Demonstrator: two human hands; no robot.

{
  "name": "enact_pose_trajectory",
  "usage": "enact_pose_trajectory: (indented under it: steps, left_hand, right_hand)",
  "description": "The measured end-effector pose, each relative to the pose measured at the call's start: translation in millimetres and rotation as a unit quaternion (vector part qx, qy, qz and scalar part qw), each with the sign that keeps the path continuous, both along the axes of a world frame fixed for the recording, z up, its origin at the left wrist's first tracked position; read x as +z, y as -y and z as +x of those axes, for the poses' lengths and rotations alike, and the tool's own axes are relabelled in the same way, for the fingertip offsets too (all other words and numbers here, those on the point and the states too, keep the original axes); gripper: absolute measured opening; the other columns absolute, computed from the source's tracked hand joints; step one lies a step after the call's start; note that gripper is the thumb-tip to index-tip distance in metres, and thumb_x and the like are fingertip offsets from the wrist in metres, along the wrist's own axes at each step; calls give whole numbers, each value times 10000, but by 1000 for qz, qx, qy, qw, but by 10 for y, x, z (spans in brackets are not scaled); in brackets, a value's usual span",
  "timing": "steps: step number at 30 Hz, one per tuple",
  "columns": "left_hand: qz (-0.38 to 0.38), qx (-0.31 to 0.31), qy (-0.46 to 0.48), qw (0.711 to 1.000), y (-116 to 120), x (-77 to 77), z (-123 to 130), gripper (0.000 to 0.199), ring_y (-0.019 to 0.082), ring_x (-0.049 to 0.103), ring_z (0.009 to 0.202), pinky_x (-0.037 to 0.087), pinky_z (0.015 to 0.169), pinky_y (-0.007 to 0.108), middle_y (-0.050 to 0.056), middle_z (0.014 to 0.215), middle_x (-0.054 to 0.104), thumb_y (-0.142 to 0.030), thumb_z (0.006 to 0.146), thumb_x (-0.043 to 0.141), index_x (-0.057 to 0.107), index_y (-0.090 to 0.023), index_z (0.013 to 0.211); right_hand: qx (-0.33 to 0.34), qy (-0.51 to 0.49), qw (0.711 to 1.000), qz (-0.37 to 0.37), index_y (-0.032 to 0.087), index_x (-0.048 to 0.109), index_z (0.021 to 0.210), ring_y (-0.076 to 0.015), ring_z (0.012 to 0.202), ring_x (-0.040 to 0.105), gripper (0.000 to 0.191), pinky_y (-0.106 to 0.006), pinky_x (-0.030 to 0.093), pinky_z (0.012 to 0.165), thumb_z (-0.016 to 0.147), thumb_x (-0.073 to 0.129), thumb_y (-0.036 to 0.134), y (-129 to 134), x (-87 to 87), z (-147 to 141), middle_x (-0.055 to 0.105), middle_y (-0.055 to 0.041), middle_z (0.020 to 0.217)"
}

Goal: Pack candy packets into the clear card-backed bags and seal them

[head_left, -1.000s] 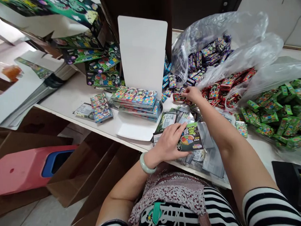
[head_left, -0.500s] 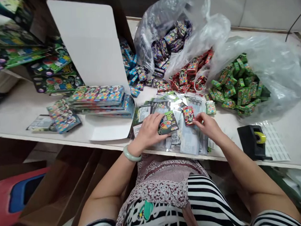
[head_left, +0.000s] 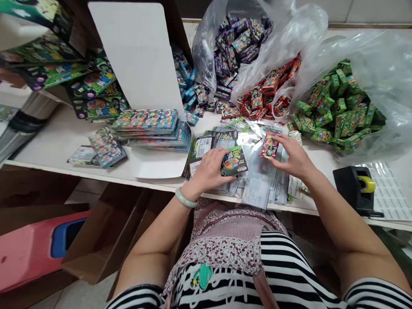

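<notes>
My left hand [head_left: 210, 171], a pale bangle at its wrist, has fingers and thumb around a black printed card packet [head_left: 236, 162] with a green top edge. To the right, my right hand [head_left: 293, 158] holds a small red printed box [head_left: 269, 146] between thumb and fingers at its right edge. Both hands are over a pile of clear plastic sleeves and printed cards [head_left: 256, 189] at the table's front edge. A gap separates the red box from the packet. The palm side of my left hand is hidden.
Clear bags hold small purple boxes [head_left: 244, 40], red boxes [head_left: 271, 87] and green boxes [head_left: 339, 109]. Loose blue boxes [head_left: 186, 78] lie behind a white carton [head_left: 138, 53]. Left are stacked strips of boxes [head_left: 151, 125]. A tape dispenser [head_left: 354, 190] stands right, beside a label sheet [head_left: 393, 193].
My right hand has shifted its grip from the red box's lower corner to its right side, and the box is now tilted. The left hand keeps the packet. The camera view has shifted.
</notes>
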State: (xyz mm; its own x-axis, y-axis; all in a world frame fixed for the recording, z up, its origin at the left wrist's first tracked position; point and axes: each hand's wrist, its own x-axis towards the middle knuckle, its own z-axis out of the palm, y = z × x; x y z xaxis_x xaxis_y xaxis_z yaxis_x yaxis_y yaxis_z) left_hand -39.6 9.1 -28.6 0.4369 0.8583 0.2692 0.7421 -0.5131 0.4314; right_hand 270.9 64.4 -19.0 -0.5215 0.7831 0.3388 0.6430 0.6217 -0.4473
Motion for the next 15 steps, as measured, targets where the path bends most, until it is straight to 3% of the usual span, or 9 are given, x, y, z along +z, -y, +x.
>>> enact_pose_trajectory:
  steps: [3, 7, 12, 15]
  left_hand:
    - [8, -22, 1, 1000, 8, 69, 56, 795, 358, 508, 1289, 424, 1088, 547, 180, 1356, 533, -530, 738, 768, 431, -180, 1369]
    - [20, -26, 3, 999, -9, 126, 121, 781, 357, 511, 1280, 412, 1092, 537, 187, 1348, 543, -502, 733, 772, 451, -162, 1359]
    - [6, -38, 6, 999, -12, 120, 103, 804, 351, 513, 1276, 410, 1087, 537, 178, 1341, 554, -505, 722, 773, 436, -175, 1373]
    - [18, -37, 7, 999, -12, 110, 90, 793, 347, 514, 1272, 411, 1081, 530, 177, 1341, 553, -502, 727, 771, 434, -179, 1367]
  right_hand:
    - [16, -10, 999, 38, 211, 461, 1437, -354, 1305, 524, 658, -550, 436, 1073, 830, 662, 365, 155, 219, -56, 523, -181, 1435]
    - [48, 46, 997, 47, 194, 473, 1427, -376, 1251, 540, 627, -561, 463, 1025, 840, 649, 329, 282, 414, -169, 538, -203, 1381]
    - [10, 44, 997, 61, 244, 413, 1478, -416, 1277, 492, 695, -619, 430, 1036, 842, 667, 360, 281, 420, -135, 477, -186, 1447]
    - [39, 63, 996, 51, 244, 410, 1475, -415, 1259, 504, 692, -618, 447, 1018, 839, 665, 347, 296, 405, -129, 489, -189, 1428]
